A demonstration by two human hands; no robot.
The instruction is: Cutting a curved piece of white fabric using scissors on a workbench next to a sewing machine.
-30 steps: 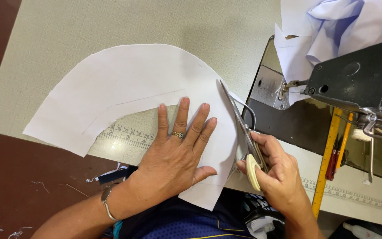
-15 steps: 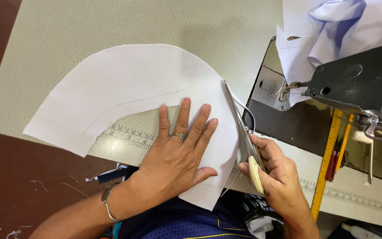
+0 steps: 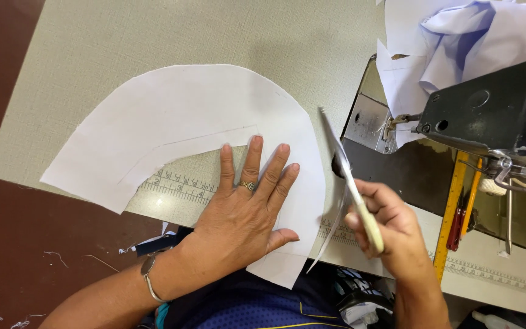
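Since a second ago, the long steel scissors with the cream handle [image 3: 351, 183] have travelled further up the right-hand curve of the white curved paper pattern piece [image 3: 184, 122], and the narrow strip of trimmed paper [image 3: 330, 234] now hangs loose below the blades. My right hand [image 3: 391, 234] has shifted with them and is clenched around the cream handle, blades pointing away from me.

My left hand [image 3: 241, 213] has stayed put, fingers spread and pressed flat on the lower right part of the pattern, a ring on one finger. I judge it sits there to keep the sheet from sliding while the edge is cut, close enough to steady the paper without meeting the blades.

The pattern lies on the grey-green table [image 3: 153, 36], its inner curve leaving the printed measuring scale [image 3: 178, 186] at the table's near edge uncovered.

To the right stands the black sewing machine [image 3: 494, 116] with pale blue and white cloth [image 3: 458, 36] heaped behind it. A yellow ruler [image 3: 448, 213] lies along the machine bed, with a small red-handled tool [image 3: 456, 222] beside it.
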